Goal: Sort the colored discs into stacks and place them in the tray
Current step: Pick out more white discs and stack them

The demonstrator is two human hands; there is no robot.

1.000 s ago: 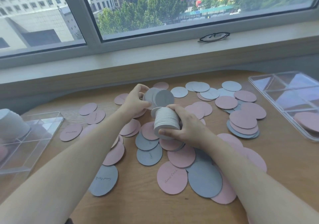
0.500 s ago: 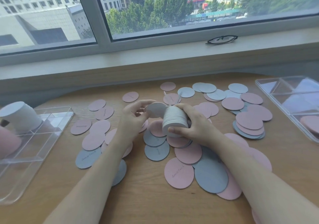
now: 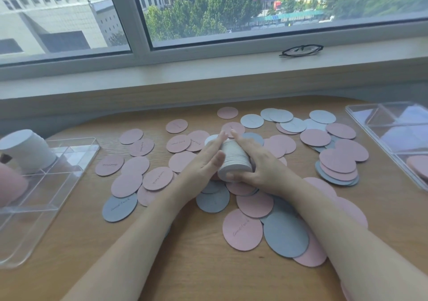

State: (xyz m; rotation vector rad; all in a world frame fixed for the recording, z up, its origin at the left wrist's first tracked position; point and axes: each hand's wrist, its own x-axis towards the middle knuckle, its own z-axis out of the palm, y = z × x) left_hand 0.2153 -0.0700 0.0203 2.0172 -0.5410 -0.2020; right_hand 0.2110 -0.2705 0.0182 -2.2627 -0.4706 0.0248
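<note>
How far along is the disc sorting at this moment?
Done: a white stack and a pink stack sit in the left tray. In hand: both hands, left hand and right hand, press a white stack between them. Left: many pink and grey discs loose on the table.

Window, sill and table

Black-framed glasses [image 3: 301,50] lie folded on the pale windowsill [image 3: 208,68], right of the window's upright frame bar [image 3: 136,15]. Through the panes show green trees [image 3: 208,6] and grey buildings [image 3: 46,11]. Below the sill stands a wood-grain table [image 3: 196,266] with a rounded far edge.
</note>
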